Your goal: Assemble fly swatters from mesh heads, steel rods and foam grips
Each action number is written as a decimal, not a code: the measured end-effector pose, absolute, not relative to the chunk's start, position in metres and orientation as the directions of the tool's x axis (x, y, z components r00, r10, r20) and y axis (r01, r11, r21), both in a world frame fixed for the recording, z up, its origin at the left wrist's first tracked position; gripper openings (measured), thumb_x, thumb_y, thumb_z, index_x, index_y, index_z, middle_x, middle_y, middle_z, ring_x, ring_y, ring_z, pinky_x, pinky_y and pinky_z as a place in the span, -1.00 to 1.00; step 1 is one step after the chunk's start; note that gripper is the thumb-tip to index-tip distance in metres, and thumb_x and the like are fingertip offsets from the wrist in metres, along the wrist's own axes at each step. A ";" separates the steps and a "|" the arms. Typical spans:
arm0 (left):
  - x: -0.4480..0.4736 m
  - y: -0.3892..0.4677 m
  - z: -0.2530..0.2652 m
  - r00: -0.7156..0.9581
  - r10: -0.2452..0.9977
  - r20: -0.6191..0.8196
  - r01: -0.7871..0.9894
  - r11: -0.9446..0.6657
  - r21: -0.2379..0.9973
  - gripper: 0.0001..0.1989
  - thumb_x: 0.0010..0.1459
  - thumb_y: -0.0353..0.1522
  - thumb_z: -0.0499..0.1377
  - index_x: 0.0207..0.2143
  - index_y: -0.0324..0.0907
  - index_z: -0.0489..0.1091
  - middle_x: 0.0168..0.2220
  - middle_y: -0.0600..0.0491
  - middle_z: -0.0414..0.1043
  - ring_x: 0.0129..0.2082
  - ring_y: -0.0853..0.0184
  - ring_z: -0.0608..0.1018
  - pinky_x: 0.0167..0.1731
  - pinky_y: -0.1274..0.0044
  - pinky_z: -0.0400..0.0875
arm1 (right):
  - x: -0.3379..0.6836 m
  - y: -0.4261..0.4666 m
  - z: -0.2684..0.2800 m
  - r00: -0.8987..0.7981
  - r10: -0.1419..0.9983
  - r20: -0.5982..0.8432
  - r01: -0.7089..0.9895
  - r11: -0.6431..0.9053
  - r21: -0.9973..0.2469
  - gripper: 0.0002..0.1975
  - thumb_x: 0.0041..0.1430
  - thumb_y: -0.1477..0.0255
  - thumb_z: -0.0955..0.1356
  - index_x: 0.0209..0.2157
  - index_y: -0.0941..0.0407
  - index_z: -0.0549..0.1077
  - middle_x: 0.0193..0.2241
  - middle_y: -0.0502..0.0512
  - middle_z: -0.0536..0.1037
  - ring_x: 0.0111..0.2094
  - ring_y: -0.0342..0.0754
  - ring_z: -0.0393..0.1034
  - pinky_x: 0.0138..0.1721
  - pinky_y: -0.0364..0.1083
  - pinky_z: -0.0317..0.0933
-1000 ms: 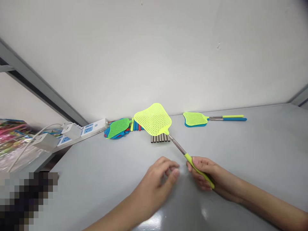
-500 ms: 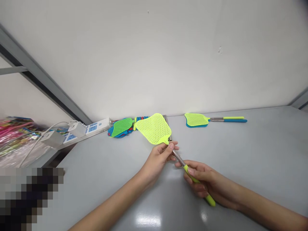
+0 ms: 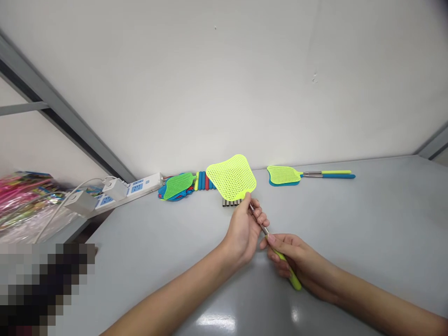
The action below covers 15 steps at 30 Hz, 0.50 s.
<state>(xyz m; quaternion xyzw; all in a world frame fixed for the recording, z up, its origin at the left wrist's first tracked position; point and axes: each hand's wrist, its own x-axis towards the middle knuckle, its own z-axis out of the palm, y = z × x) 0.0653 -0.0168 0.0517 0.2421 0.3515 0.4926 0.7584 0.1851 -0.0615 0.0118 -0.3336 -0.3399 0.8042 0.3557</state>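
Gripping the yellow swatter (image 3: 231, 177), both hands (image 3: 243, 231) (image 3: 297, 254) curl closed, the left, free earlier, around its shaft (image 3: 265, 229).

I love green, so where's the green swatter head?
The green swatter head lies left of centre in the head view, between the white power strip and the coloured handles.

Yellow swatter (image 3: 231, 178), one, held tilted above the desk (image 3: 367, 233): left hand (image 3: 244, 231) around its metal shaft (image 3: 264, 229), right hand (image 3: 294, 254) around its grip (image 3: 295, 281). Behind, left to right: power strip (image 3: 152, 182), piled swatter heads (image 3: 178, 185), coloured handles (image 3: 203, 181) in a row, metal tubes (image 3: 230, 203) partly hidden, two stacked swatters (image 3: 284, 174).
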 end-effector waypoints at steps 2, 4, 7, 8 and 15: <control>0.071 -0.016 0.053 0.246 0.930 -0.272 -0.582 0.366 0.726 -0.67 0.12 -0.12 -0.05 -0.50 -0.20 0.12 -0.64 0.22 -0.04 -0.68 0.57 0.12 -0.62 0.67 0.14 | 0.185 -0.061 0.012 -0.522 0.802 -0.292 -0.367 -0.520 -0.772 -0.73 0.12 0.25 0.26 -0.41 0.20 0.33 -0.64 -0.12 0.06 -0.64 -0.29 -0.16 -0.64 -0.26 -0.20; 0.075 -0.017 0.053 0.207 0.949 -0.236 -0.589 0.314 0.745 -0.64 0.09 -0.06 -0.04 -0.47 -0.19 0.12 -0.64 0.23 -0.06 -0.69 0.57 0.09 -0.65 0.67 0.11 | 0.186 -0.061 0.012 -0.524 0.798 -0.297 -0.371 -0.528 -0.764 -0.74 0.12 0.26 0.25 -0.41 0.19 0.31 -0.65 -0.14 0.01 -0.64 -0.29 -0.20 -0.64 -0.26 -0.24; 0.076 -0.019 0.052 0.161 0.967 -0.198 -0.608 0.256 0.752 -0.61 0.04 -0.02 -0.03 -0.48 -0.17 0.09 -0.65 0.24 -0.10 -0.71 0.58 0.04 -0.68 0.68 0.07 | 0.185 -0.063 0.011 -0.520 0.791 -0.321 -0.350 -0.541 -0.765 -0.73 0.12 0.23 0.25 -0.43 0.18 0.29 -0.66 -0.16 -0.06 -0.65 -0.28 -0.26 -0.67 -0.26 -0.29; 0.077 -0.020 0.050 0.155 0.970 -0.188 -0.615 0.244 0.750 -0.60 0.04 -0.02 -0.02 -0.50 -0.17 0.07 -0.65 0.25 -0.10 -0.71 0.58 0.02 -0.69 0.68 0.06 | 0.184 -0.064 0.011 -0.516 0.789 -0.332 -0.340 -0.545 -0.766 -0.72 0.12 0.21 0.25 -0.44 0.17 0.28 -0.66 -0.16 -0.08 -0.66 -0.28 -0.28 -0.67 -0.26 -0.31; 0.080 -0.027 0.040 0.126 0.976 -0.175 -0.619 0.215 0.755 -0.59 0.06 -0.04 -0.03 -0.55 -0.18 0.02 -0.66 0.25 -0.08 -0.73 0.60 0.05 -0.71 0.70 0.00 | 0.184 -0.069 0.011 -0.488 0.770 -0.410 -0.277 -0.582 -0.764 -0.68 0.08 0.16 0.26 -0.46 0.16 0.25 -0.67 -0.17 -0.08 -0.68 -0.30 -0.33 -0.71 -0.26 -0.41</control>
